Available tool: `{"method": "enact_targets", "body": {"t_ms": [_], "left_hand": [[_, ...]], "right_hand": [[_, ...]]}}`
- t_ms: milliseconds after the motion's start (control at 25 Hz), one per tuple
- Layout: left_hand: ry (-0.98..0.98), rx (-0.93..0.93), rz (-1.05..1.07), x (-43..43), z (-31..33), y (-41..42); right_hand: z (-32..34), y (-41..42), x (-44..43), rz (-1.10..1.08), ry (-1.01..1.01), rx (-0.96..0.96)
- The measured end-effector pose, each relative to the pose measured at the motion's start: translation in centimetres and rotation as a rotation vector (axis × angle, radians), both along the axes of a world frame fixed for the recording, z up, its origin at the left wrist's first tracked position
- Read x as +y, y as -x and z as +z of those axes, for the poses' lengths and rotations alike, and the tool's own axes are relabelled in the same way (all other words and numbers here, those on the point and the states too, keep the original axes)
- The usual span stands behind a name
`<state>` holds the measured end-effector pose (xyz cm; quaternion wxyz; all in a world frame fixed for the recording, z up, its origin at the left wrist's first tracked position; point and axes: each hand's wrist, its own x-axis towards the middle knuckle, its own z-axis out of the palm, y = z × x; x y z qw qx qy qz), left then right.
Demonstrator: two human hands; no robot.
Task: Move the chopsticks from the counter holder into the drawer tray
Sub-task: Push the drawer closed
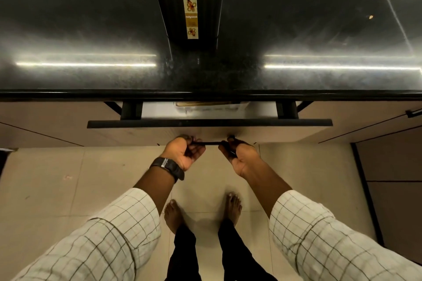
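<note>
A tall black holder (pixel 189 7) with a yellow label stands on the black counter (pixel 91 29); its inside looks dark and I see no chopsticks in it. Below the counter edge a drawer (pixel 210 123) is open a little. Inside it a pale tray (pixel 211 105) shows with light wooden sticks along its top edge. My left hand (pixel 183 151) and my right hand (pixel 237 155) both curl around the thin black drawer handle (pixel 206 143), palms up.
Beige cabinet fronts (pixel 45 121) flank the drawer. Another cabinet (pixel 392 178) stands at the right. My bare feet (pixel 201 212) are on the tiled floor just under the drawer. A small crumb (pixel 371 17) lies on the counter at the right.
</note>
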<state>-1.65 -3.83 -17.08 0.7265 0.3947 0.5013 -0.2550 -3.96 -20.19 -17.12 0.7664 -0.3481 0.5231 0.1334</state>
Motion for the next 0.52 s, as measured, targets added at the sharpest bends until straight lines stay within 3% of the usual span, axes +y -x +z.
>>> {"method": "enact_targets", "body": {"t_ms": [520], "left_hand": [[-0.035, -0.051, 0.091, -1.0, -0.8, -4.7]], "right_hand": [[0.0, -5.0, -0.4, 0.009, -0.049, -0.011]]}}
